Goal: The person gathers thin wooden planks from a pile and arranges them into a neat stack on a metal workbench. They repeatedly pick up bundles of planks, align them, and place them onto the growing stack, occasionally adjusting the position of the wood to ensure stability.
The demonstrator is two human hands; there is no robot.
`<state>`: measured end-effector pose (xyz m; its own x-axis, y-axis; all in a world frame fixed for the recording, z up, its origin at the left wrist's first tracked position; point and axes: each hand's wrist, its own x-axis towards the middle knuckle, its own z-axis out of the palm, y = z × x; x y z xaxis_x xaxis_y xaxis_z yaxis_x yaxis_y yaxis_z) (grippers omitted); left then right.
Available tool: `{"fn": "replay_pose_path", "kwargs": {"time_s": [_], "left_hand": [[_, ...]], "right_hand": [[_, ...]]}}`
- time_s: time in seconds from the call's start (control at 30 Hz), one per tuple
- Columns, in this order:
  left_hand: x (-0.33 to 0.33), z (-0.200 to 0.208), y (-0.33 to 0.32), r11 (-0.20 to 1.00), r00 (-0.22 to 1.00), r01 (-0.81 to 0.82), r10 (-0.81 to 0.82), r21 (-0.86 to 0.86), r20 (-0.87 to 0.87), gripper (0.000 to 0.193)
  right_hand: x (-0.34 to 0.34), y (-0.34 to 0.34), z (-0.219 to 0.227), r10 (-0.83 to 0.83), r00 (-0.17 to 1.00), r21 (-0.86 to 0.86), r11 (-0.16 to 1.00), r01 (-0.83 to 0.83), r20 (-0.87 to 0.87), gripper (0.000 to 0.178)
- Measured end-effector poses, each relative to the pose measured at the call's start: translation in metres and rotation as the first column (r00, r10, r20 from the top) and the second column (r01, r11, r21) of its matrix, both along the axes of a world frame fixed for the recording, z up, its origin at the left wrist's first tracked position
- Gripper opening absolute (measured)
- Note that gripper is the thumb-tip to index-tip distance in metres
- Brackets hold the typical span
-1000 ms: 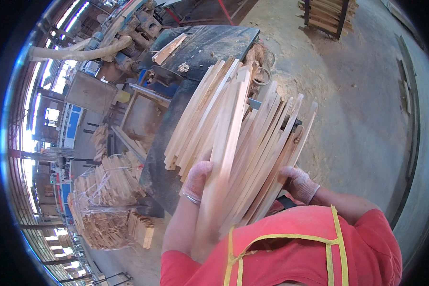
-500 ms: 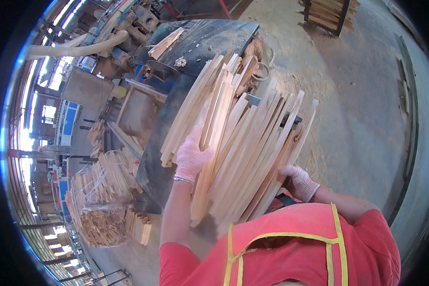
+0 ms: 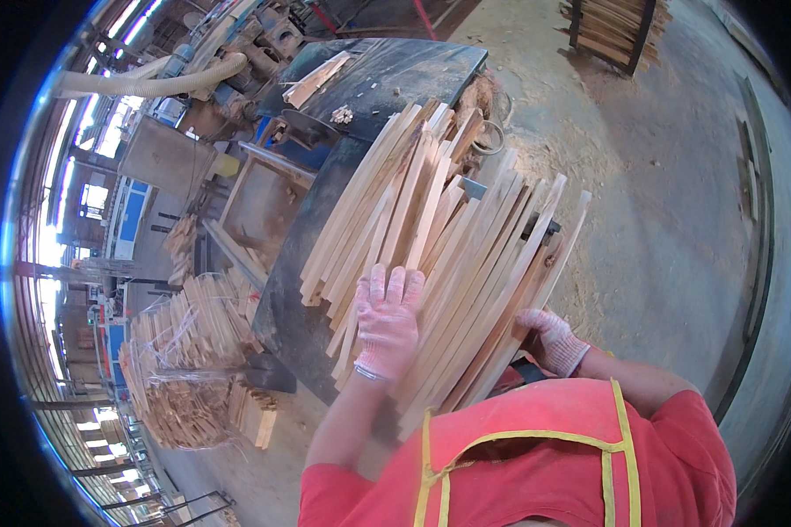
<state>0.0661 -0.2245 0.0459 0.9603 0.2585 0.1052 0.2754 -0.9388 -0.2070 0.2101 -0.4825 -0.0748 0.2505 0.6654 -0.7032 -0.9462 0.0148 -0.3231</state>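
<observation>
Long pale wooden strips (image 3: 475,263) lie side by side in a slanted, uneven layer in front of me. My left hand (image 3: 388,323), in a whitish-pink knit glove, rests back-up on the near part of the strips. Its fingers are stretched out side by side over their tops. At the right border of the layer, my gloved right hand (image 3: 555,342) is curled against the outermost strip, its fingertips partly hidden by the wood. A reddish-brown strip (image 3: 510,329) lies among the paler ones near that hand.
Beneath the strips is a dark machine table (image 3: 404,66) with offcuts and chips. A bundled wood stack (image 3: 189,342) stands on the floor at left. A ribbed hose (image 3: 163,86) runs behind. Sawdust covers the floor (image 3: 589,114) at right; a loaded rack (image 3: 620,35) stands far off.
My left hand has let go of the strips it gripped, now lying lower, and has shifted right to lie flat on top of the layer. My right hand stays nearly in place.
</observation>
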Motion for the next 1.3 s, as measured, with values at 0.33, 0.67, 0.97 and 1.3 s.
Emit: {"fn": "replay_pose_path", "kwargs": {"time_s": [0.33,0.67,0.97,1.3], "left_hand": [[0.085,-0.004,0.057,0.978,0.98,-0.018,0.059,-0.206,0.193,0.064],[0.042,-0.005,0.049,0.981,0.974,-0.196,0.196,-0.006,0.117,0.074],[0.05,0.002,0.001,0.961,0.962,-0.268,0.263,-0.068,-0.071,0.057],[0.021,-0.007,0.005,0.917,0.942,-0.328,0.336,-0.227,-0.007,0.048]], "right_hand": [[0.004,0.005,0.035,-0.015,1.0,0.007,1.0,0.015,-0.001,0.028],[0.008,0.005,0.039,-0.03,0.999,0.017,0.999,0.03,-0.012,0.034],[0.007,0.003,0.034,-0.005,0.999,0.011,1.0,0.005,-0.04,0.032],[0.005,0.003,0.02,-0.007,0.998,0.019,1.0,0.009,-0.061,0.029]]}}
